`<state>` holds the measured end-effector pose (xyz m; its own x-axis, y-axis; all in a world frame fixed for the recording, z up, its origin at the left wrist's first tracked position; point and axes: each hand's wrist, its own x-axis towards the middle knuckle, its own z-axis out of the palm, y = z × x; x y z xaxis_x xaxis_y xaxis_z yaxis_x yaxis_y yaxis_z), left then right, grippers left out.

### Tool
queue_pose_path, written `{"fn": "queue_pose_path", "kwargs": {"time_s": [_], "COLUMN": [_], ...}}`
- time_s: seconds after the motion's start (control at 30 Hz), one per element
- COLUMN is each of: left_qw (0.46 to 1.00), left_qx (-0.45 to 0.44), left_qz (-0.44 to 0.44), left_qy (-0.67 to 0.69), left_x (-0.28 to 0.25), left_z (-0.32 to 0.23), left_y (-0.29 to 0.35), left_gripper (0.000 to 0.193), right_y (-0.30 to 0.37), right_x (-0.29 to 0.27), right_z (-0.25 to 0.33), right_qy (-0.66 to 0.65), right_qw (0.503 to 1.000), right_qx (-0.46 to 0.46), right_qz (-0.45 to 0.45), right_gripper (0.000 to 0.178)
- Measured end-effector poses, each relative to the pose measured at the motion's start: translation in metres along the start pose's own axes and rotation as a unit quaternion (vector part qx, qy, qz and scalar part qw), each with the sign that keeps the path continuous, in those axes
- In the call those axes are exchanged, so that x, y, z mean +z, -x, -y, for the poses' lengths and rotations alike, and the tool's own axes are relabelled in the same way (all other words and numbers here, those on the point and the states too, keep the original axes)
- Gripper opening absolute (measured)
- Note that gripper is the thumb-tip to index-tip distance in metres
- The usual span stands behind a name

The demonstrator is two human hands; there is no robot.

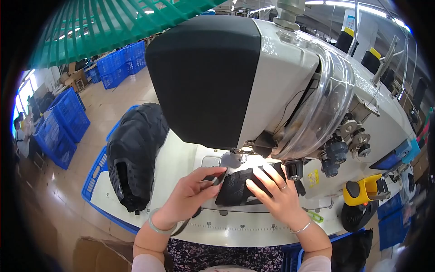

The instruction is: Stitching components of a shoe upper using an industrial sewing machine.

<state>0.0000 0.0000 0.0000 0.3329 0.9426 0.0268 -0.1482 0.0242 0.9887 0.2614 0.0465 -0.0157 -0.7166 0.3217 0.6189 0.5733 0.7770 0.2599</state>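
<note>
A black perforated fabric piece [233,188] lies on the white bed under the sewing machine's head [204,81], by the lit needle area. Between the thumb and forefinger of my left hand [192,190] is a narrow black strip [218,179], at the piece's left edge. More of a dark strip hangs below that hand over the table's front edge. My right hand [275,195] rests on the piece with its fingers spread and flat, to the right of the needle area. The machine head hides part of the needle.
To the left, stacked black shoe uppers [136,154] lie on the table beside a blue basket [97,170]. A yellow holder [361,190] and green thread snips [316,216] lie at right. A green fan guard [99,31] hangs above; blue crates [61,127] stand on the floor.
</note>
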Motion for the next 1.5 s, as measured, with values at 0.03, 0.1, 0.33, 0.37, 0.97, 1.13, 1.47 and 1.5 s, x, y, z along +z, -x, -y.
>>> {"fn": "queue_pose_path", "kwargs": {"time_s": [0.03, 0.1, 0.33, 0.37, 0.97, 1.13, 1.47, 1.5], "left_qw": [0.997, 0.989, 0.980, 0.942, 0.779, 0.737, 0.712, 0.713], "left_qx": [0.067, 0.135, 0.151, 0.216, 0.326, 0.346, 0.348, 0.343], "left_qz": [-0.005, -0.011, -0.092, -0.132, -0.155, -0.155, -0.166, -0.165], "left_qy": [-0.032, -0.064, -0.087, -0.221, -0.513, -0.560, -0.587, -0.590], "left_x": [0.005, 0.012, 0.025, 0.027, 0.028, 0.029, 0.035, 0.035], "left_z": [0.003, 0.005, 0.003, 0.003, 0.000, -0.003, -0.009, -0.010], "left_y": [-0.003, -0.007, -0.005, -0.005, -0.020, -0.021, -0.024, -0.024], "left_gripper": [0.049, 0.045, 0.041, 0.040, 0.027, 0.023, 0.013, 0.010], "right_y": [0.001, -0.001, -0.012, -0.013, -0.006, -0.005, -0.005, -0.005], "right_x": [0.001, 0.002, -0.011, -0.012, -0.011, -0.009, -0.007, -0.006], "right_z": [0.000, -0.002, 0.002, 0.002, 0.003, 0.006, 0.007, 0.007], "right_qy": [-0.017, -0.032, -0.074, -0.081, -0.078, -0.098, -0.106, -0.109], "right_qw": [1.000, 0.999, 0.996, 0.995, 0.993, 0.990, 0.984, 0.983], "right_qx": [0.010, 0.018, 0.043, 0.051, 0.082, 0.103, 0.145, 0.150], "right_qz": [-0.004, -0.010, 0.012, 0.014, 0.025, 0.010, 0.008, 0.005], "right_gripper": [0.042, 0.042, 0.038, 0.039, 0.043, 0.044, 0.039, 0.038]}}
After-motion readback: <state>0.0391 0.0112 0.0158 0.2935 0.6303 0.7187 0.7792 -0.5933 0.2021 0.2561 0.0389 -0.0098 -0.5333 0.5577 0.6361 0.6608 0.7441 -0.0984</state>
